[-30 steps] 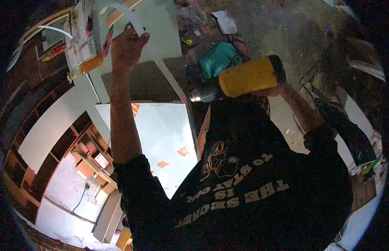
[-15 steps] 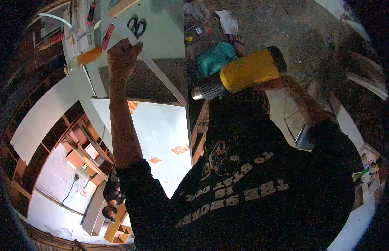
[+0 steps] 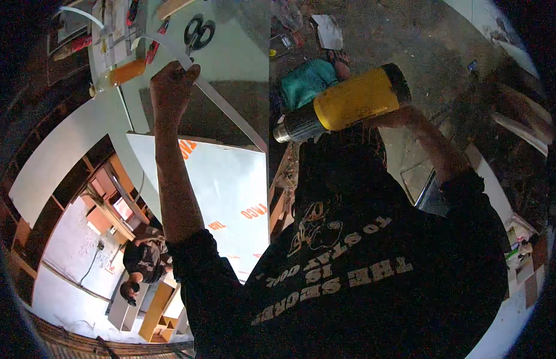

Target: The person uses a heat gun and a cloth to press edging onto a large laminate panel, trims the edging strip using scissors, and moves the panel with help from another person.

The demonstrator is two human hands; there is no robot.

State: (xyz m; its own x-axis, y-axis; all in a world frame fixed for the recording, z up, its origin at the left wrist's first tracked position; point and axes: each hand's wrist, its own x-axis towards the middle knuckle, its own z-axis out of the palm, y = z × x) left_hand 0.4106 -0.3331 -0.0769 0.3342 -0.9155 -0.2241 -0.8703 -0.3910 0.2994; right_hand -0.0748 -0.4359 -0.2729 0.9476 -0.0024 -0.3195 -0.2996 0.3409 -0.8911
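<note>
Head view: white panel (image 3: 230,197) left of centre. Right hand (image 3: 397,116), fingers closed, grips a yellow heat gun (image 3: 344,105), long axis left-right, grey nozzle pointing left. Left hand (image 3: 173,81) pinches a thin white strip (image 3: 221,105) curving over the far worktop (image 3: 242,54).

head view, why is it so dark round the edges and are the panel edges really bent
Head view: a black fisheye rim rings the picture and bows the straight white panel edges; the dark printed shirt is in shadow, the yellow heat gun is brightly lit, and the left hand is dim but sharp.
</note>
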